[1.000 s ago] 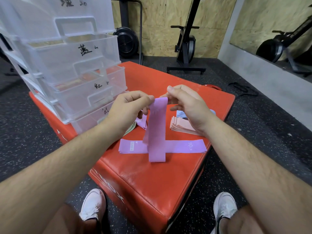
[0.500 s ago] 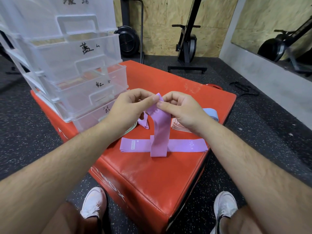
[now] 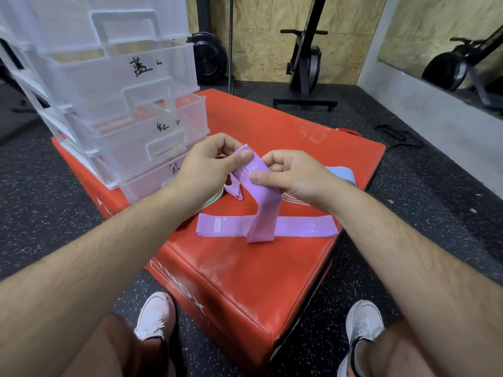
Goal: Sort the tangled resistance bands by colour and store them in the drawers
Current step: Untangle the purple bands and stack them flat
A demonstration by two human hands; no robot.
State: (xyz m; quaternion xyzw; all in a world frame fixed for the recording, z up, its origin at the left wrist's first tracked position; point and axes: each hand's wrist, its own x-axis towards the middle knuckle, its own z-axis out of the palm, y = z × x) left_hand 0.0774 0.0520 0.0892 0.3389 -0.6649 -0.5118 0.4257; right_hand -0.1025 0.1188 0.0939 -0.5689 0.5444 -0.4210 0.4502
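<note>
Both hands hold one purple resistance band [image 3: 262, 208] above the red padded box [image 3: 245, 273]. My left hand [image 3: 209, 167] pinches its upper end, and my right hand [image 3: 288, 172] pinches it just below. Its lower end drapes over a second purple band [image 3: 226, 227] lying flat across the box. A third purple piece [image 3: 235, 190] hangs under my left hand. Pink bands [image 3: 292, 198] and a blue band [image 3: 341, 174] lie behind my right hand. A greenish band [image 3: 213, 200] peeks out under my left wrist. The clear drawer unit [image 3: 114, 99] stands at the left with its drawers pulled out.
The red box stands on black speckled floor, with my two white shoes [image 3: 155, 317] in front of it. Exercise machines [image 3: 307, 63] stand against the plywood wall behind. A dark strap [image 3: 400, 137] lies on the floor at the right.
My hands have come lower and closer to the box with the purple band. My right hand has shifted its pinch lower down the band, and the band's hanging end has slackened onto the flat one.
</note>
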